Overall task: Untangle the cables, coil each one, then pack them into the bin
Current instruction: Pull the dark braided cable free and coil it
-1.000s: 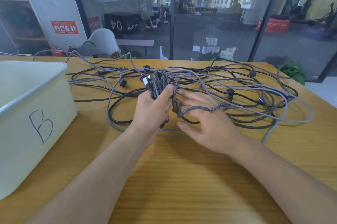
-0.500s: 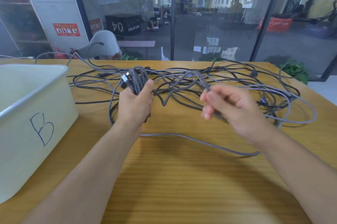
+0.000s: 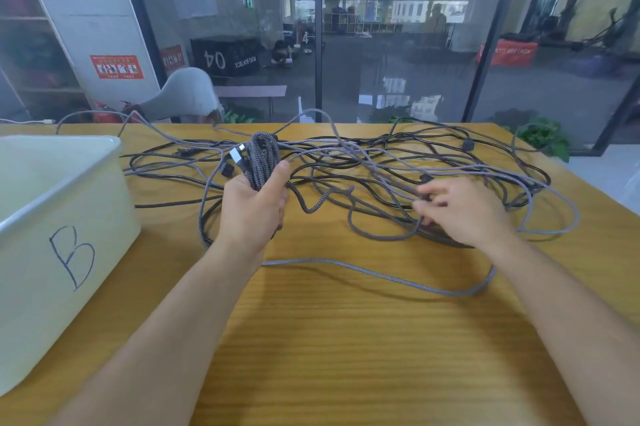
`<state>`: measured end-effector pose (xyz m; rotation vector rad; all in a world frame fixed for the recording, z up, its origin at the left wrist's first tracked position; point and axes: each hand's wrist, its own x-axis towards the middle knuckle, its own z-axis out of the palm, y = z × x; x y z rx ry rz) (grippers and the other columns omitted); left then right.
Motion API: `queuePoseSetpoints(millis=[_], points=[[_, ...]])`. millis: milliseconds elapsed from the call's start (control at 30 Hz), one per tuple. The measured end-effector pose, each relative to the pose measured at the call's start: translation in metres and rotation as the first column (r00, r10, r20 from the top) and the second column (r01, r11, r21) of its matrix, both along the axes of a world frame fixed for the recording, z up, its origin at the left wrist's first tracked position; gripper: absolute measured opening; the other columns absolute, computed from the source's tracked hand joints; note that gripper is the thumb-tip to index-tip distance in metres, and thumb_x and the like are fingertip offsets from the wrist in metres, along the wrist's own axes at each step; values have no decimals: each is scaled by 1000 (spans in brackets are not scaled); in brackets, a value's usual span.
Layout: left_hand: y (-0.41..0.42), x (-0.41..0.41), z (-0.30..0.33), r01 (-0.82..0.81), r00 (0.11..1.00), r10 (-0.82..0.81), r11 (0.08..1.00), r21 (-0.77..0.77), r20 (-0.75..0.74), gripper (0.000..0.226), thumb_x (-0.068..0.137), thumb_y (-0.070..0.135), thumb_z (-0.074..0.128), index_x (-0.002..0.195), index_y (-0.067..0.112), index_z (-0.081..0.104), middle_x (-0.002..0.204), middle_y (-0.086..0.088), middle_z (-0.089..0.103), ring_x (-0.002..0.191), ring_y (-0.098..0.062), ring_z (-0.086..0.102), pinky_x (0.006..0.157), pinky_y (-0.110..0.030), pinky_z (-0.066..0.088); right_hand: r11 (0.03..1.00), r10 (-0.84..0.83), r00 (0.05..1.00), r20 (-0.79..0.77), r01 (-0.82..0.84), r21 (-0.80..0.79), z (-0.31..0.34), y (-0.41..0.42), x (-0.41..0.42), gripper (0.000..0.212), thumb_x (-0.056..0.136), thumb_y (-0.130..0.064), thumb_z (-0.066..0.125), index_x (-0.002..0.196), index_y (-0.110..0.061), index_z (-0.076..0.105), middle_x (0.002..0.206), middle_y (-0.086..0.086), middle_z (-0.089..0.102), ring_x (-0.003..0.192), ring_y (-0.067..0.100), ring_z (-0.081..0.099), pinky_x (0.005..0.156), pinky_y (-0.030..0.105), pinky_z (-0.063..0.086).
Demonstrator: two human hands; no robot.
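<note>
1. The left hand (image 3: pixel 254 207), at centre-left of the frame, has its grip closed round a coiled bundle (image 3: pixel 262 162) of braided grey cable, fingers and thumb wrapped about the loops, which stand up above the fist
2. A silver plug (image 3: pixel 238 155) sticks out at the upper left of the bundle, just above the thumb side of the hand
3. A loose braided tail (image 3: pixel 317 203) runs from the bundle to the right, dips and rises again towards the tangle
4. The right hand (image 3: pixel 457 210), at centre-right, reaches into the tangle of cables (image 3: pixel 398 165); its fingers are curled and blurred, and they seem to pinch a grey strand, though which strand I cannot tell
5. The tangle, black and grey strands mixed, spreads over the far half of the wooden surface (image 3: pixel 346 339), from just right of the bin to the right edge
6. One long grey cable (image 3: pixel 381 275) lies apart in a shallow curve across the middle of the frame, between the two forearms
7. The white bin (image 3: pixel 69 217), marked with a handwritten B on its near wall, stands at the left of the frame, near the left hand but not touching it; no cable shows in the part of its inside that is visible
</note>
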<state>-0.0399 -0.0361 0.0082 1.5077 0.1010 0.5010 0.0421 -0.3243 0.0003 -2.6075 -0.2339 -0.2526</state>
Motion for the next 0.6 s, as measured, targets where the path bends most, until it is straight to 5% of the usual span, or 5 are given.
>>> queuePoseSetpoints(millis=[167, 333, 467, 533, 600], points=[[2, -1, 1, -15, 1000, 15, 1000, -8, -4, 28, 104, 30, 62, 84, 12, 53, 57, -1, 37, 47, -16, 28, 45, -28, 28, 991, 67, 995, -70, -75, -111, -4, 4, 4, 37, 93, -53, 70, 121, -29, 76, 82, -5, 66, 75, 14, 62, 62, 33, 43], [0, 0, 0, 17, 1000, -17, 1000, 3, -23, 31, 104, 32, 61, 84, 12, 50, 60, -4, 35, 48, -18, 26, 48, -31, 25, 976, 155, 985, 70, -142, -167, -6, 12, -5, 51, 92, -58, 68, 136, -33, 65, 98, -14, 58, 97, 10, 54, 74, 30, 43], [-1, -1, 0, 32, 999, -32, 999, 2, -35, 33, 104, 32, 61, 82, 12, 47, 61, -6, 34, 49, -18, 26, 51, -33, 23, 899, 409, 847, 338, -311, -309, 2, 27, -21, 82, 89, -23, 79, 160, -27, 38, 145, -6, 48, 138, 18, 41, 118, 40, 37], [-3, -2, 1, 40, 998, -40, 999, 8, -38, 37, 105, 31, 61, 76, 14, 44, 59, -5, 35, 49, -18, 26, 51, -32, 24, 830, 543, 735, 406, -398, -391, 3, 40, -25, 90, 85, 5, 69, 163, -17, 31, 163, -1, 36, 154, 20, 27, 128, 35, 21], [-5, -4, 1, 63, 997, -62, 998, 23, -37, 41, 104, 30, 61, 71, 17, 40, 58, -5, 34, 50, -19, 25, 51, -33, 23, 770, 632, 684, 364, -503, -392, 0, 54, -34, 88, 84, 11, 60, 163, -13, 29, 169, -1, 27, 160, 14, 13, 130, 35, 15]])
